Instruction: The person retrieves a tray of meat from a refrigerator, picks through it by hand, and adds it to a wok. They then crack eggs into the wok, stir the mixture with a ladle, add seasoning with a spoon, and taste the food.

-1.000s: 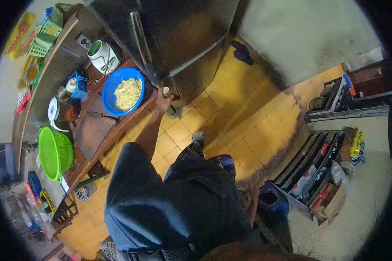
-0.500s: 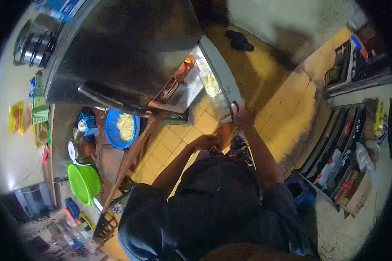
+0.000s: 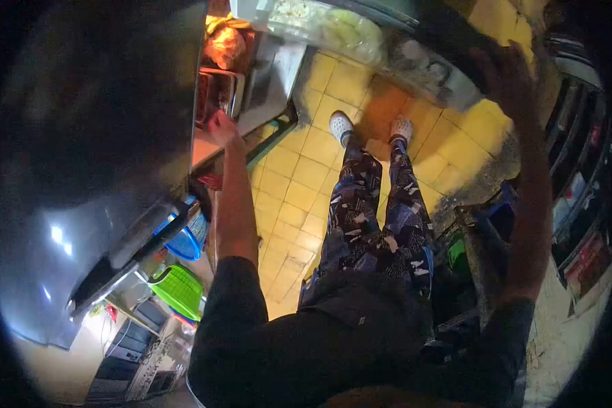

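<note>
The refrigerator stands open, its dark door (image 3: 75, 136) of one compartment filling the left side. My left hand (image 3: 223, 128) is inside, at the front edge of a clear-rimmed container (image 3: 219, 92) on the lit shelf; its fingers are blurred. An orange-looking bundle (image 3: 226, 47) sits behind that container. My right hand (image 3: 506, 71) is at the far edge of the other opened refrigerator door (image 3: 449, 85), thumb and fingers around the edge in dim light. Pale food in clear bags (image 3: 350, 34) rests in that door's shelf.
Yellow tiles (image 3: 296, 177) cover the floor under my feet in white clogs (image 3: 341, 126). A green basket (image 3: 178, 291) and a blue basin (image 3: 183, 241) are at lower left, below the black door handle (image 3: 126, 258). A dark rack (image 3: 578, 177) with items stands at right.
The lower refrigerator door has swung wide to the right with my right hand. My left hand has moved from near my body to the container inside. The view has shifted closer to the refrigerator.
</note>
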Demonstrator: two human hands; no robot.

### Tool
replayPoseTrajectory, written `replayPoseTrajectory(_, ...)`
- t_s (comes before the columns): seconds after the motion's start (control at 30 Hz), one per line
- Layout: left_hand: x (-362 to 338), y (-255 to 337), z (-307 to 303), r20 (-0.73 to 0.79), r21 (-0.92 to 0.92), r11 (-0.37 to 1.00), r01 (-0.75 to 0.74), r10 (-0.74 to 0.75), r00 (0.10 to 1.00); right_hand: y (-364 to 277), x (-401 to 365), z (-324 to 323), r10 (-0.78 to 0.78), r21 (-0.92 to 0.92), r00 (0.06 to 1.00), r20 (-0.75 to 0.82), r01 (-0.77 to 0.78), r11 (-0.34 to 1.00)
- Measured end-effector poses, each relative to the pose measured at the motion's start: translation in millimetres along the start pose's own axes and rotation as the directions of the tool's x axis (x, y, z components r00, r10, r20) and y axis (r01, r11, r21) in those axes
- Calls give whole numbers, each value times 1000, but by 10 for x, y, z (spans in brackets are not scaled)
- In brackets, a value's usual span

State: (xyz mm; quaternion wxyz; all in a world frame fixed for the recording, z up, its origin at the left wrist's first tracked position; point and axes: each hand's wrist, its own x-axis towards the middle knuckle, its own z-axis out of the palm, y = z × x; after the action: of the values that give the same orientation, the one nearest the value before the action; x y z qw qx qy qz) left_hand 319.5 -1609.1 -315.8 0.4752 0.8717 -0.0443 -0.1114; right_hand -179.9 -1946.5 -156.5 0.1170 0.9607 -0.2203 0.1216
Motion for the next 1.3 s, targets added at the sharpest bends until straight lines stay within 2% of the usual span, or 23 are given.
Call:
replayPoseTrajectory(0.03,148,-30,-34,-74,262,922,-284,312,947,7,71,-80,243,189,944,224,-287,939)
replayPoseTrajectory(0.07,314,-57,-67,-48,510,701,-498,602,797,171,-72,52,18,1,994,105,-18,1000)
replayPoseTrajectory(0.1,465,-47,-80,-31,591,594,-547,693,720,189,-29,59,9,20,993,118,-11,1000)
replayPoseTrajectory(0.13,587,-52,-75,0,665,469,-581,778,629,227,-38,23,279,178,917,286,-336,925)
replayPoseTrajectory(0.17,755,-148,-87,7,675,468,-571,769,639,218,-23,-13,473,248,737,484,-633,733)
replayPoseTrajectory(0.27,1195,-323,-24,62,634,457,-624,774,630,306,-157,-4,462,164,781,420,-566,808)
replayPoseTrajectory(0.33,1339,-278,30,13,654,689,-314,404,915,346,-227,-27,466,180,785,408,-570,802)
replayPoseTrajectory(0.5,1174,168,197,-132,690,715,-111,275,952,327,-281,-104,450,150,828,335,-519,842)
replayPoseTrajectory(0.6,1681,-215,47,-118,263,961,83,-54,992,724,-988,7,422,92,799,428,-504,859)
replayPoseTrajectory(0.67,1832,-334,-7,-25,-60,966,251,-253,967,806,-967,81,432,103,817,382,-502,859)
replayPoseTrajectory(0.7,1823,-358,-17,-25,-57,965,256,-258,966,823,-943,78,445,108,831,333,-502,858)
replayPoseTrajectory(0.77,1825,-298,103,2,-230,895,382,-392,920,717,-899,19,383,123,855,349,-447,886)
replayPoseTrajectory(0.87,1110,-101,247,89,-466,709,529,-557,826,679,-818,-12,523,73,781,343,-577,814)
replayPoseTrajectory(0.93,909,49,202,183,-598,532,600,-638,748,772,-826,-58,135,-62,913,384,-120,991)
replayPoseTrajectory(0.97,858,91,238,237,-649,430,628,-670,703,740,-812,-65,135,-68,913,384,-118,991)
replayPoseTrajectory(1.0,908,130,223,393,-729,262,633,-596,700,630,-766,-51,330,13,883,333,-354,935)
replayPoseTrajectory(1.03,945,139,268,399,-728,258,636,-594,698,515,-673,-67,516,105,804,295,-565,819)
replayPoseTrajectory(1.1,984,258,381,363,-816,232,530,-506,782,355,-489,-152,530,100,782,330,-587,804)
replayPoseTrajectory(1.13,1114,125,353,430,-784,322,531,-334,839,354,-518,-142,465,78,829,310,-510,857)
replayPoseTrajectory(1.17,1191,104,335,433,-782,322,533,-335,837,358,-542,-132,397,54,871,291,-429,902)
replayPoseTrajectory(1.23,1395,71,360,446,-855,-94,510,-636,630,372,-481,-150,325,16,908,265,-342,940)
replayPoseTrajectory(1.27,1772,-426,320,405,-881,105,461,-334,851,304,-369,-196,411,95,840,355,-470,878)
replayPoseTrajectory(1.3,1748,-381,338,413,-879,100,467,-332,848,272,-295,-225,474,159,758,449,-589,792)
